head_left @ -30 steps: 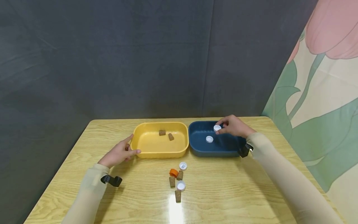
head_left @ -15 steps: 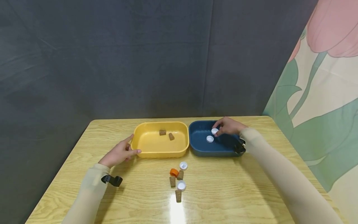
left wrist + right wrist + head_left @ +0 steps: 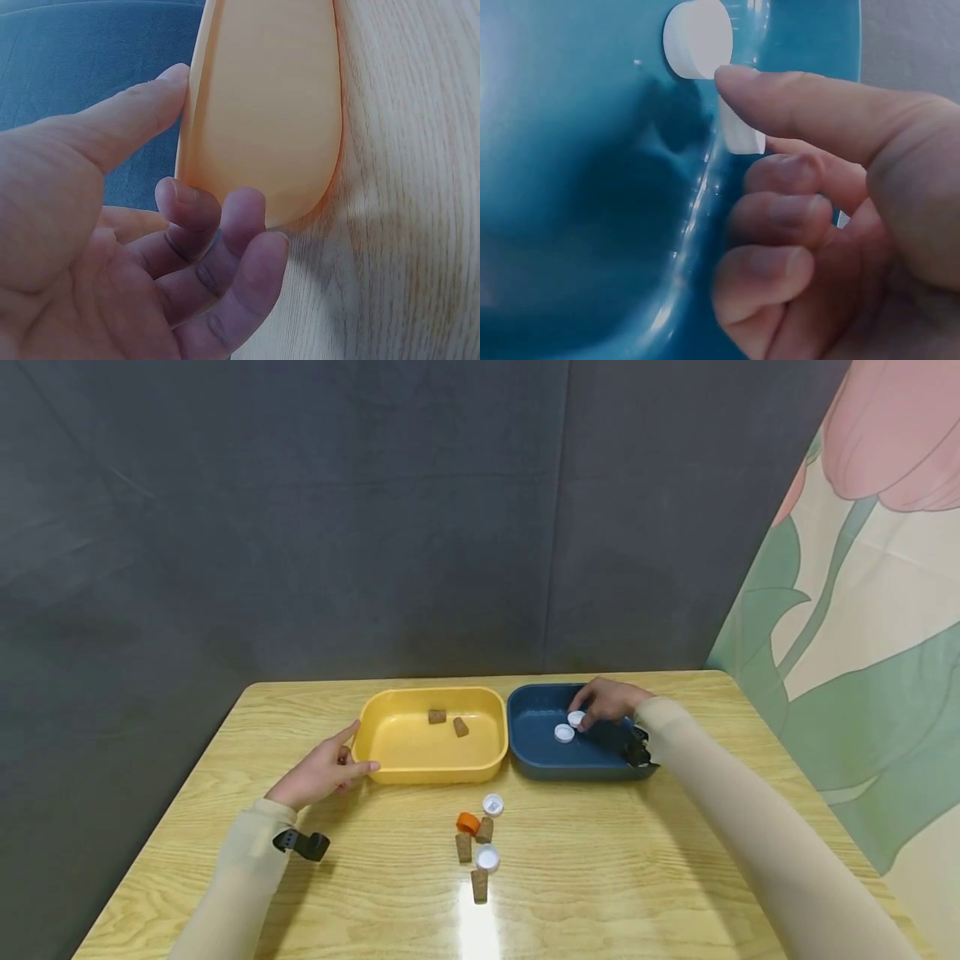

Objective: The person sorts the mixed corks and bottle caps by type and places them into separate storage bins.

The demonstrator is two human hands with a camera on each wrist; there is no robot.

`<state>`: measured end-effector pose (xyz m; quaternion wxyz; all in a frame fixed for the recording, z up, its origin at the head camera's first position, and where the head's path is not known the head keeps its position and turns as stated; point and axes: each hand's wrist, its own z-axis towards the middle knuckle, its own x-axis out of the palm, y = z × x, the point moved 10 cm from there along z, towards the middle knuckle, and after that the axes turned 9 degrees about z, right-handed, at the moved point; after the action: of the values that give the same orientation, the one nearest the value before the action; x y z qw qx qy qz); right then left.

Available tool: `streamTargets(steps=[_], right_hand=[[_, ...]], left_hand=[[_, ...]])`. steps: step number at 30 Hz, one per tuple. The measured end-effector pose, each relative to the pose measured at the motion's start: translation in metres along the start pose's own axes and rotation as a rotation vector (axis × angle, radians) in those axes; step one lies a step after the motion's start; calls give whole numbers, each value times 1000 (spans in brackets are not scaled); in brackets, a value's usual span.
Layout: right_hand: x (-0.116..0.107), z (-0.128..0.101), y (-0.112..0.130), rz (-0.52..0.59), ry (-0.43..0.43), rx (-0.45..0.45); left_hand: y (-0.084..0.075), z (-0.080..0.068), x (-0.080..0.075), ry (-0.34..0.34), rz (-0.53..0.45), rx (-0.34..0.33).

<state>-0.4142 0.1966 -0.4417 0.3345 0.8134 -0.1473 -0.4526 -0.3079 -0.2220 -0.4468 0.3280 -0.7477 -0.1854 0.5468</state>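
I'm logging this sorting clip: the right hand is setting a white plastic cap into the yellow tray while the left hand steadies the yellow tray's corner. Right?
Not quite. The right hand holds the white plastic cap inside the dark blue tray, as the head view shows. The left hand does touch the yellow tray.

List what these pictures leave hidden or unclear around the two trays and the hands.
- Head view: the right hand covers part of the white cap over the blue tray; whether the cap rests on the floor is unclear.
- Right wrist view: the thumb hides most of that cap.
- Left wrist view: the yellow tray shows only its outer wall; its contents are hidden.
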Motion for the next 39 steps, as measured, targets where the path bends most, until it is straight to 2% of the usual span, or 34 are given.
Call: streamTargets(steps=[8,16,20,28,39], right_hand=[[4,2,-6,6,36,47],[2,-3,-1,67,7,18],[1,-10,10,76,-22,-42],[6,-41,43,113,-119,-217],[43,-73,72,178,-71,-316]], left_hand=[[-3,-1,-1,-12,-19,25],[-7,-2,0,-16,-10,30],[-7,-1,-1,-18,-5,24],[-6,0,-2,-15,-10,28],[-9,-1,-1,-10,-28,41]])
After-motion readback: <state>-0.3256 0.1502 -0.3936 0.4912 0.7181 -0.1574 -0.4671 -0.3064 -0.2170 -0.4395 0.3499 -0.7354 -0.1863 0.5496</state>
